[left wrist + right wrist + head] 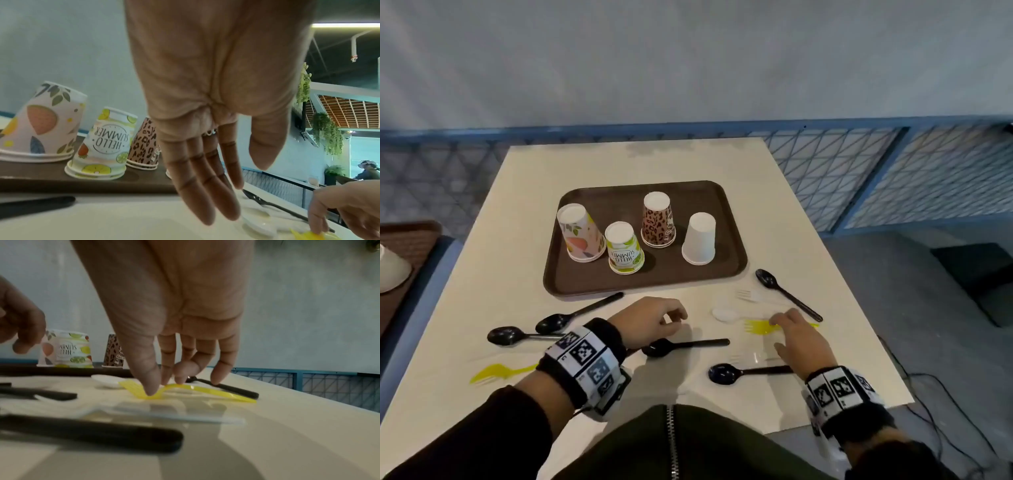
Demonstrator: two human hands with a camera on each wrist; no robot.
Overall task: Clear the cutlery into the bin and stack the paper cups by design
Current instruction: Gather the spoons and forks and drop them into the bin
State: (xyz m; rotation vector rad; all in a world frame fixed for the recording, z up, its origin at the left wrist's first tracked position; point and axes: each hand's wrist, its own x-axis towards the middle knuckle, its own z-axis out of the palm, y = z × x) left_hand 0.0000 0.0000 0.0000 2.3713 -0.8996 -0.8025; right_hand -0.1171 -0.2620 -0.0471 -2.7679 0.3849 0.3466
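Right hand [164, 313] thumb and fingertips press onto the yellow fork [185, 390] lying on the table [517, 240]; left hand [650, 320] hovers loosely open, empty

Cream table [517, 219], grey wall [688, 58], blue lattice railing [859, 164].

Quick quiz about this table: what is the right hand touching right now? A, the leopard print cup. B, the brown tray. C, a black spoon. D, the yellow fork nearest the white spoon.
D: the right hand has its thumb and fingertips down on the yellow fork, which lies on the table beside the white spoon; the black spoons, cups and tray are untouched.
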